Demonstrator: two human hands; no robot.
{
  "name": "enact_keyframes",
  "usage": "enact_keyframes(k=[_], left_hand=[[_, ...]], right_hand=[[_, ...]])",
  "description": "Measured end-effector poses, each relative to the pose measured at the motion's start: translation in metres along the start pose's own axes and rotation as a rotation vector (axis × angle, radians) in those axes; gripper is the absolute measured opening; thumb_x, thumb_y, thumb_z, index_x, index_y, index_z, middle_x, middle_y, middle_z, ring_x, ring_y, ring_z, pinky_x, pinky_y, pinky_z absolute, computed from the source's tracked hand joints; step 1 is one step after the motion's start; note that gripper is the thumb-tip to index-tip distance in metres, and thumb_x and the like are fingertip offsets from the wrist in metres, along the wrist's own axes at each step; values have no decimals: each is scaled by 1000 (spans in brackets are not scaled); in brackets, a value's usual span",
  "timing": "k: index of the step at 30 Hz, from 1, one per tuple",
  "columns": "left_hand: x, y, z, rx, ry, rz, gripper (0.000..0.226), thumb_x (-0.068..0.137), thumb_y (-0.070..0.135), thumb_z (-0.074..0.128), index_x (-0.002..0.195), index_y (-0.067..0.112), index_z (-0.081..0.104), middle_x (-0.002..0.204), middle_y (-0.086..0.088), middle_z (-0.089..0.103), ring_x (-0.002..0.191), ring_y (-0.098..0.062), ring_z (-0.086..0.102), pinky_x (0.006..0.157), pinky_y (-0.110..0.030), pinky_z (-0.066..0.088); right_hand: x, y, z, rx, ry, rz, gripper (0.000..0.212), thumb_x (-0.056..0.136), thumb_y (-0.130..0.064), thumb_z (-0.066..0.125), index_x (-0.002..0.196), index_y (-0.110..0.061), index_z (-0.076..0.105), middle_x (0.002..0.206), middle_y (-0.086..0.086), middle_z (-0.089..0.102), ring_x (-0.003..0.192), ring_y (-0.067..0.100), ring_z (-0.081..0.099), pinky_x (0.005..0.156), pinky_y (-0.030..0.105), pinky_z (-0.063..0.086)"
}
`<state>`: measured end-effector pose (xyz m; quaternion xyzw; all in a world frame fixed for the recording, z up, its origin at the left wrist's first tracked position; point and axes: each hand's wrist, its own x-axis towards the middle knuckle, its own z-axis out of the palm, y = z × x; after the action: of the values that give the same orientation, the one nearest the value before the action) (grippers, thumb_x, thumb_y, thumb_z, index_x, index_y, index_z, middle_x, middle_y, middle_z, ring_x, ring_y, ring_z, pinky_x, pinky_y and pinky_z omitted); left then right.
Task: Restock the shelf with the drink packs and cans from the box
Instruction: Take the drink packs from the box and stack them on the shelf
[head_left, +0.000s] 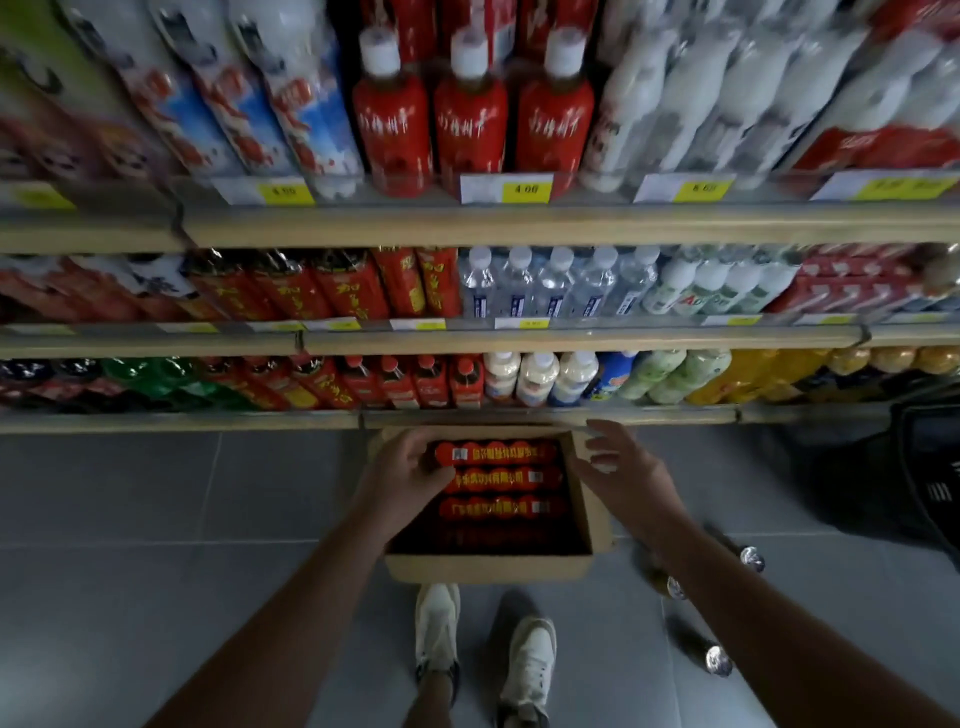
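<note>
The box (488, 569) sits on the floor (156, 519) at lower centre, close under the shelf (519, 418), holding rows of red packs (501, 506). Your left hand (410, 467) curls round the top row's end, likely to lift it; your right hand (618, 467) hovers spread and empty over the right wall.
</note>
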<state>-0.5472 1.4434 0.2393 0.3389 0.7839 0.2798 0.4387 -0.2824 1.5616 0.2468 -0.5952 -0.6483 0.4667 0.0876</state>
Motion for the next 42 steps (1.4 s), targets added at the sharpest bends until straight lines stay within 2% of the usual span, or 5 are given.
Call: enact_keyframes(k=[8, 17, 23, 29, 42], left_hand=[[76, -69, 11, 78, -77, -83, 63, 77, 40, 80, 133, 27, 52, 136, 4, 55, 125, -14, 53, 104, -44, 48], [155, -126, 68, 172, -71, -137, 63, 80, 28, 81, 135, 18, 52, 123, 9, 45, 117, -13, 51, 101, -35, 47], [209, -189, 126, 286, -56, -198, 67, 82, 32, 79, 140, 21, 47, 142, -4, 47, 125, -21, 52, 91, -28, 43], [267, -260, 175, 370, 12, -219, 69, 76, 32, 82, 137, 23, 50, 141, -9, 47, 129, -28, 48, 105, -43, 45], [337, -331, 216, 530, 71, -88, 66, 83, 25, 75, 143, 29, 46, 140, -7, 49, 129, -28, 49, 103, -42, 47]], right_hand=[[69, 33, 55, -174, -23, 72, 46, 88, -30, 77, 131, -21, 60, 96, -20, 56, 99, 13, 62, 84, 28, 48], [149, 110, 101, -307, -135, 123, 44, 93, -29, 70, 134, -24, 56, 109, -3, 56, 100, 18, 55, 86, 39, 52], [210, 187, 149, -430, -241, 150, 44, 87, -47, 54, 130, -43, 45, 107, -10, 59, 91, 12, 64, 57, 18, 41], [257, 228, 194, -494, -213, 167, 55, 91, -27, 65, 143, -28, 49, 135, 7, 55, 120, 30, 58, 95, 46, 53], [315, 289, 258, -1025, -262, 81, 59, 95, -17, 66, 146, -22, 37, 136, 12, 46, 109, 31, 62, 70, 37, 45]])
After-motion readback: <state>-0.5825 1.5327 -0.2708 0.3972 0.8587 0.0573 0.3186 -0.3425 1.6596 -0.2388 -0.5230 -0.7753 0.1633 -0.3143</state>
